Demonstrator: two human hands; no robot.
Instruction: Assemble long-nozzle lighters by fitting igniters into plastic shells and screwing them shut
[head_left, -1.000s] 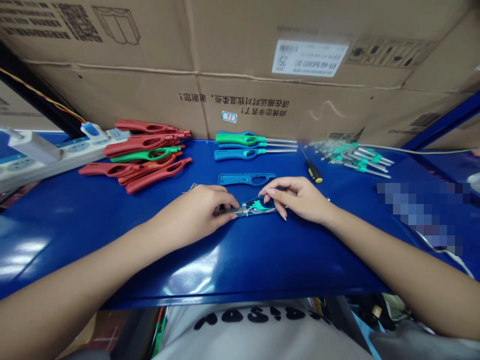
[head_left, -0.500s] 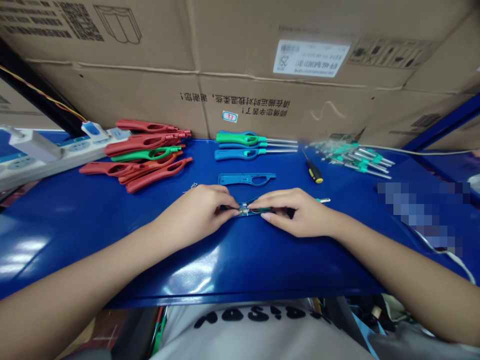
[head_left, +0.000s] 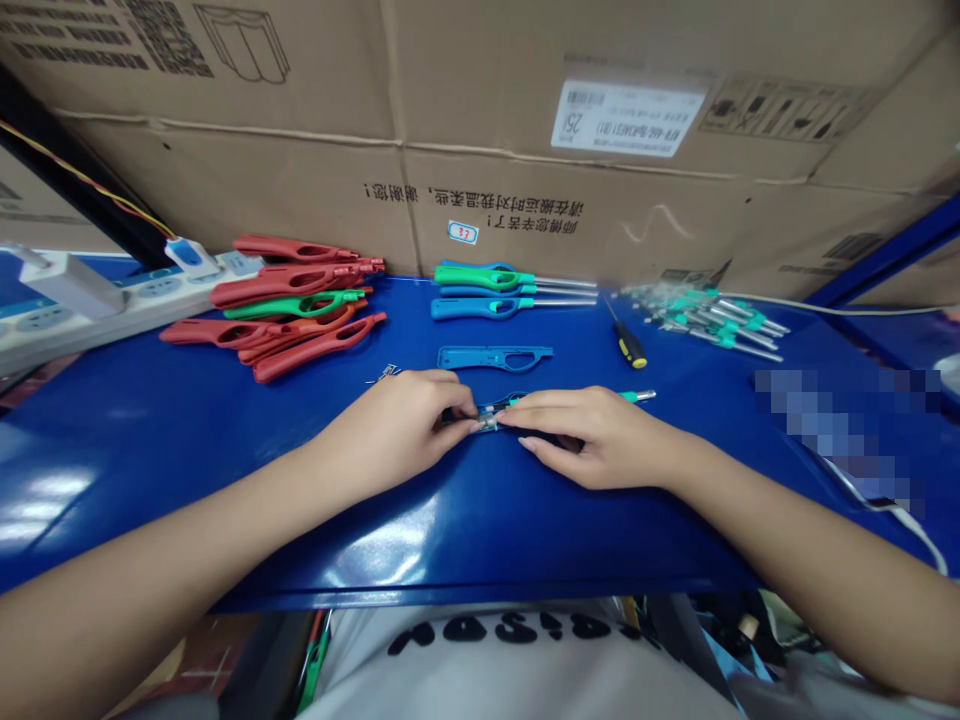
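Between my hands lies a partly built utility lighter (head_left: 489, 422), with its clear tank and small inner parts showing. A teal collar and short metal tube stick out past the fingers on the right. My left hand (head_left: 409, 420) is closed, thumb and fingers pinching the lighter's left end. Over its middle lies my right hand (head_left: 600, 435), fingertips pressed on the parts and thumb a little apart below; the palm hides much of the lighter. Just beyond rests a blue lighter shell half (head_left: 495, 357), inner side up. Beside my left knuckles are several small metal pieces (head_left: 388, 373).
Red and green lighter shells (head_left: 300, 285) are heaped at left by a white power strip (head_left: 157, 290). Finished-looking lighters (head_left: 480, 308), a screwdriver (head_left: 630, 345) and a pile of teal-collared tubes (head_left: 720, 320) lie along the cardboard box (head_left: 480, 120). A blurred-out device (head_left: 840, 430) with cable lies right.
My right thumb has drawn away from the lighter, toward me, and the right fingers lie flatter over it. The left hand keeps its pinch almost unmoved.
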